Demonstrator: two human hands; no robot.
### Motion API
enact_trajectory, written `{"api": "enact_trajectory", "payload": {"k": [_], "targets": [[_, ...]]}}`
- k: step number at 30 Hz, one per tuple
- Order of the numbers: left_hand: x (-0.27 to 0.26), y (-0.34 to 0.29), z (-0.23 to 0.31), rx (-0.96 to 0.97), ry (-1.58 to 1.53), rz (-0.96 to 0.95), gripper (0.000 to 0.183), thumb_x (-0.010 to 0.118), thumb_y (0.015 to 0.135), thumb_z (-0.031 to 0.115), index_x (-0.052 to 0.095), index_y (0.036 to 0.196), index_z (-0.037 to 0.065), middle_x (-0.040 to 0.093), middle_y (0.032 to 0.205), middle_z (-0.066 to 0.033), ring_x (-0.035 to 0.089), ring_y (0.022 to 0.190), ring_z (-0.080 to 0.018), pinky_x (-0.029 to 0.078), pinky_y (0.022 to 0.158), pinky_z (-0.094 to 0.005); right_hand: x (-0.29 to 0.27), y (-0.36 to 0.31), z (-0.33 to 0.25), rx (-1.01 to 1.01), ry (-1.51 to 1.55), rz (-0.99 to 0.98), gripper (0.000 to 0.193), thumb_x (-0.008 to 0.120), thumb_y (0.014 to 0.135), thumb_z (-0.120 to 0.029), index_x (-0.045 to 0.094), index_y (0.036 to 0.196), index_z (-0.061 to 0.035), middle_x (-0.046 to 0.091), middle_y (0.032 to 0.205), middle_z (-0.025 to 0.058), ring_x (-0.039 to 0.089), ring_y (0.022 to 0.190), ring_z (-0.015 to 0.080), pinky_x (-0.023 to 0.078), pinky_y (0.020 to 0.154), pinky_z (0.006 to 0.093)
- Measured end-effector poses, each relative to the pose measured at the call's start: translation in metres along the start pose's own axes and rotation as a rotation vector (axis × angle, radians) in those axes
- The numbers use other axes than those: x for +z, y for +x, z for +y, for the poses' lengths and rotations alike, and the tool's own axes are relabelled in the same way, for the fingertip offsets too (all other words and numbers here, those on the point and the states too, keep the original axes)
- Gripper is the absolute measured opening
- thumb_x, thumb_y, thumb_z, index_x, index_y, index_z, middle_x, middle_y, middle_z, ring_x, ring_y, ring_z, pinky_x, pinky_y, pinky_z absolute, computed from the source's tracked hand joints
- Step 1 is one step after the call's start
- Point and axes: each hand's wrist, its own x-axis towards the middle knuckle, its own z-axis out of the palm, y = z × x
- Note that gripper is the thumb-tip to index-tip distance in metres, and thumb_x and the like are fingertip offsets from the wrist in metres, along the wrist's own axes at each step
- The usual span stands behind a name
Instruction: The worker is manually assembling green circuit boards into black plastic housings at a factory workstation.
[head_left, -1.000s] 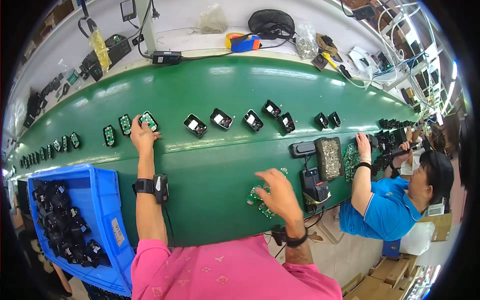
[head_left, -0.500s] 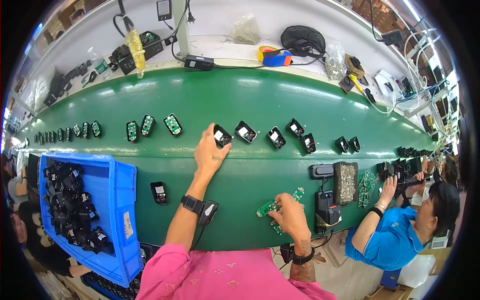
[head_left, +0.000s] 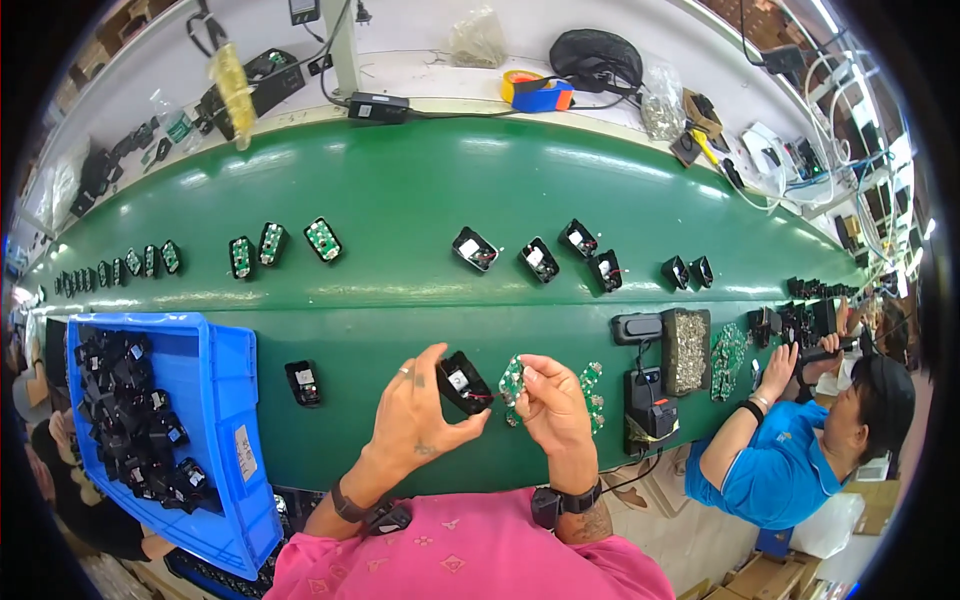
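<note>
Behind right hand, green boards, partly covered, count unclear

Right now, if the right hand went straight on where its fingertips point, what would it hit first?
Past the green circuit board it pinches, the right hand would probably meet the black housing held in the left hand; depth is unclear, so it might pass over it.

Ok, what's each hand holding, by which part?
Left hand holds a black case by opposite ends; right hand pinches a green circuit board by its right edge.
</note>
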Motion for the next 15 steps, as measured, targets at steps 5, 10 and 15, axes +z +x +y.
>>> {"api": "enact_trajectory", "payload": {"k": [5,10,15], "targets": [[-0.003,0.000,-0.006,0.082,-0.007,0.075,0.076,0.086,0.063,0.028,0.050,0.122,-0.005,0.065,0.105,-0.0208,0.065,0.094,-0.0367,0.053,0.085,-0.0426,0.013,-0.005,0.004,-0.016,-0.135,-0.030,0.015,0.062,0.096,-0.005,0.065,0.109,0.0010,0.070,0.085,0.0081,0.065,0.063,0.0118,0.054,0.055,0.0236],[-0.003,0.002,-0.008,0.038,-0.051,0.097,0.074,0.086,0.064,0.028,0.051,0.121,-0.004,0.065,0.100,-0.0200,0.065,0.090,-0.0374,0.053,0.081,-0.0434,0.016,-0.009,0.004,-0.002,-0.142,-0.014,0.014,0.062,0.096,-0.004,0.063,0.110,0.0012,0.068,0.081,0.0083,0.065,0.060,0.0139,0.053,0.053,0.0257],[-0.005,0.002,-0.009,0.092,-0.040,0.119,0.073,0.086,0.065,0.027,0.051,0.120,-0.004,0.065,0.099,-0.0193,0.065,0.089,-0.0370,0.053,0.081,-0.0432,0.017,-0.006,0.005,-0.018,-0.165,-0.016,0.014,0.061,0.096,-0.003,0.062,0.110,0.0018,0.068,0.079,0.0093,0.065,0.059,0.0154,0.052,0.053,0.0273]]}}
